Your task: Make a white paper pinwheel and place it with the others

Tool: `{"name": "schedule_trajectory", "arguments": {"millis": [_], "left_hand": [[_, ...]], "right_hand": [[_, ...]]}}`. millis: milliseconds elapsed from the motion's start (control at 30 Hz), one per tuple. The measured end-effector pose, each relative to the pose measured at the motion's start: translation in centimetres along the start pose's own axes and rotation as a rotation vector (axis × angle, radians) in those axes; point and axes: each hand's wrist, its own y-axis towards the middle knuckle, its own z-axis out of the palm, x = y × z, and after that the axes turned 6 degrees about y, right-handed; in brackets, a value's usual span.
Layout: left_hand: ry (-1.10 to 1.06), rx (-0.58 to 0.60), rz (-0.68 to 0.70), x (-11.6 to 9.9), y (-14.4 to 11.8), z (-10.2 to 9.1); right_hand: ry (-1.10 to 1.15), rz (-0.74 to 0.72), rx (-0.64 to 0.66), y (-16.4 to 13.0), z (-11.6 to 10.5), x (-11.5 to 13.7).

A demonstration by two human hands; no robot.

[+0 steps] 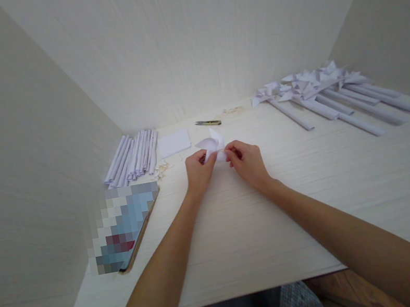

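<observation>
A folded white paper pinwheel [209, 143] with curled blades is held just above the middle of the table. My left hand [199, 171] grips it from the left, thumb and fingers closed on the paper. On the other side, my right hand [246, 162] has its thumb and forefinger pinched together close against the pinwheel's right edge. Something small and thin seems to lie at those fingertips, too tiny to name. Small pale yellowish bits [162, 169] are scattered on the table to the left of my left hand.
Rolled paper tubes [132, 157] lie at the back left beside a stack of white paper squares [174, 143]. Thread snips [208, 123] rest near the back wall, beside more pale bits [234, 110]. Finished pinwheels on paper sticks [308, 85] pile up at right. A blurred phone-like device [128, 228] lies front left.
</observation>
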Motion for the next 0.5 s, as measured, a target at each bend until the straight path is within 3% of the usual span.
{"name": "schedule_trajectory", "arguments": {"millis": [500], "left_hand": [[-0.031,-0.014,0.003,0.21,0.04,0.19]], "right_hand": [[-0.024,-0.020,-0.008,-0.10,0.12,-0.10]]}}
